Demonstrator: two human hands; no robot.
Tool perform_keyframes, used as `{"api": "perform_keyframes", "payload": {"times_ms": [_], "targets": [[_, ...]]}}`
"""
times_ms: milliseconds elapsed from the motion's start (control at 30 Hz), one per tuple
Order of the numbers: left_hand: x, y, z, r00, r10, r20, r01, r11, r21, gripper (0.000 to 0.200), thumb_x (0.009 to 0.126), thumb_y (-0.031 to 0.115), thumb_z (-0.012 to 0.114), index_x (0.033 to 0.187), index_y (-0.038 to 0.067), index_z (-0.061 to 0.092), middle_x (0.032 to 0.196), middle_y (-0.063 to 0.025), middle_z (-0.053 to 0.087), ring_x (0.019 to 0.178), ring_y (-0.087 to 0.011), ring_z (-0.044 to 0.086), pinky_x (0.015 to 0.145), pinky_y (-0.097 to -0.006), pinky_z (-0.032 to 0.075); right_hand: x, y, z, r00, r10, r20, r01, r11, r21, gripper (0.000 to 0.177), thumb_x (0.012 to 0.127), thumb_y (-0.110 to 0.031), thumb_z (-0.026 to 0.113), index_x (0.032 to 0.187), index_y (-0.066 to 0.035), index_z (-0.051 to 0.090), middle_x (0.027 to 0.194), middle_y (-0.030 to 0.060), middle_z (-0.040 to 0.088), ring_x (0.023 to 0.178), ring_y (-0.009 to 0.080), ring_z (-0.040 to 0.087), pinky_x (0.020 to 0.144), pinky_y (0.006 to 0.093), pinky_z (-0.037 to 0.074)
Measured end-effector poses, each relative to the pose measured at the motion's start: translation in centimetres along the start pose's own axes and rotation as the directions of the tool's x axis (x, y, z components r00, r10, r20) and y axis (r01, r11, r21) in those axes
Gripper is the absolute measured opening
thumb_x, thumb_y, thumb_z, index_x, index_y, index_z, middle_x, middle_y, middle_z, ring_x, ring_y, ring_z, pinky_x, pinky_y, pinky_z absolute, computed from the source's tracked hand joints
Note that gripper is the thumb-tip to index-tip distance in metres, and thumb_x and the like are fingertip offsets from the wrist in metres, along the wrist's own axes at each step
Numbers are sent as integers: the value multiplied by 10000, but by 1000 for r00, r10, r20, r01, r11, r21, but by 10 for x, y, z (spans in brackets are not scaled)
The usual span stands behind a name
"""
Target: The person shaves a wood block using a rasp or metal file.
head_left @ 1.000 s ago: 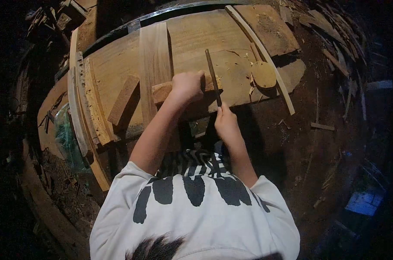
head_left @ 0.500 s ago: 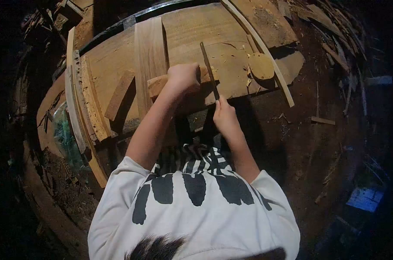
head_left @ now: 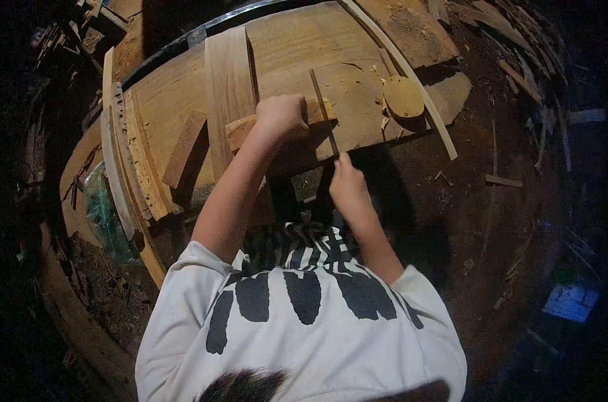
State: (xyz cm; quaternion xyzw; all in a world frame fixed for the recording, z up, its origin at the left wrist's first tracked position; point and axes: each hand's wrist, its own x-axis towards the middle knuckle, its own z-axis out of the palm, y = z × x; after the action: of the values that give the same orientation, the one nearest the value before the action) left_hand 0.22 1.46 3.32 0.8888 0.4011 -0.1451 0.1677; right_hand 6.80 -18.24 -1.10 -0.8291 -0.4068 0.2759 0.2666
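Note:
My left hand (head_left: 282, 119) is closed over a short wooden block (head_left: 240, 132), pressing it down on the workbench board (head_left: 284, 50). The block lies crosswise, its left end resting over a flat plank (head_left: 229, 74). In my right hand (head_left: 350, 184), closed round its near end, is a long, thin, dark blade-like tool (head_left: 323, 105). This tool slants across the block near its right end, tip pointing away from me. The fist hides the block's middle, and the fingers cover the tool's handle.
A round pale wooden piece (head_left: 403, 97) sits at the right, inside a long curved strip (head_left: 421, 86). Another brown block (head_left: 185, 149) lies on the left, beside rough wood strips (head_left: 145, 157). Green plastic (head_left: 103, 211) is at the far left; scrap wood (head_left: 518, 50) lies at upper right.
My right hand has drawn the dark tool slightly toward me across the block. My left hand keeps its hold on the block. The whole view has shifted a little.

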Motion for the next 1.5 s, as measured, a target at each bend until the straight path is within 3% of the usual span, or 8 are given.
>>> {"api": "perform_keyframes", "payload": {"times_ms": [133, 267, 367, 600, 800, 967, 1267, 1500], "targets": [[3, -3, -2, 999, 23, 34, -22, 999, -40, 387, 647, 237, 655, 1009, 99, 659, 992, -147, 676, 955, -307, 648, 785, -399, 527, -34, 9, -8, 987, 137, 87, -135, 990, -31, 215, 949, -151, 418, 1117, -17, 433, 821, 318, 605, 856, 493, 584, 682, 557, 472], [5, -4, 2, 999, 44, 19, -43, 998, -47, 394, 649, 245, 660, 1013, 94, 657, 996, -148, 675, 957, -305, 649, 790, -399, 526, 12, -1, 1, 999, -31, -39, 29, 998, -62, 211, 948, -164, 427, 1113, -35, 447, 797, 316, 592, 792, 487, 588, 647, 548, 472], [6, -5, 0, 999, 32, -4, -32, 999, -29, 434, 650, 259, 665, 1050, 92, 646, 1023, -146, 670, 978, -304, 642, 804, -398, 524, 31, -18, -2, 999, 32, -39, -38, 983, -180, 197, 945, -165, 430, 1092, -37, 458, 785, 322, 587, 794, 486, 588, 651, 546, 477], [3, -1, -10, 995, -21, 100, 26, 999, -45, 447, 665, 266, 647, 1083, 110, 622, 1057, -140, 659, 997, -306, 632, 824, -401, 518, -17, -4, -10, 987, 146, 70, -141, 987, -78, 203, 948, -166, 403, 1106, -43, 439, 834, 315, 606, 863, 481, 592, 706, 554, 485], [5, -3, -5, 997, -10, 80, 16, 998, -68, 413, 668, 265, 647, 1050, 109, 638, 1050, -144, 661, 994, -307, 632, 823, -399, 519, 39, -16, -5, 994, -90, -68, 87, 995, -42, 206, 936, -128, 427, 1110, -23, 458, 822, 325, 592, 833, 491, 577, 683, 534, 469], [6, -3, -10, 995, -7, 98, 11, 999, -34, 429, 654, 259, 667, 1057, 120, 630, 1016, -142, 668, 957, -315, 642, 799, -409, 522, -17, -3, -14, 994, 98, 38, -98, 995, 9, 253, 937, -139, 438, 1166, -32, 451, 842, 333, 585, 860, 499, 563, 683, 549, 456], [6, -4, -6, 999, -27, 43, 30, 996, -79, 412, 664, 259, 671, 1053, 128, 650, 1028, -126, 675, 993, -282, 644, 823, -397, 523, 47, -16, -5, 991, -112, -70, 108, 993, -55, 229, 936, -144, 428, 1105, 0, 483, 879, 332, 580, 890, 503, 542, 716, 553, 447], [11, -8, -2, 995, -11, 98, 22, 993, -112, 414, 661, 269, 685, 1047, 120, 678, 1069, -128, 668, 1006, -270, 644, 817, -375, 528, -6, -16, -33, 989, 103, 107, -109, 993, 55, 163, 940, -140, 430, 1004, -2, 488, 883, 310, 584, 901, 496, 534, 703, 527, 440]]}}
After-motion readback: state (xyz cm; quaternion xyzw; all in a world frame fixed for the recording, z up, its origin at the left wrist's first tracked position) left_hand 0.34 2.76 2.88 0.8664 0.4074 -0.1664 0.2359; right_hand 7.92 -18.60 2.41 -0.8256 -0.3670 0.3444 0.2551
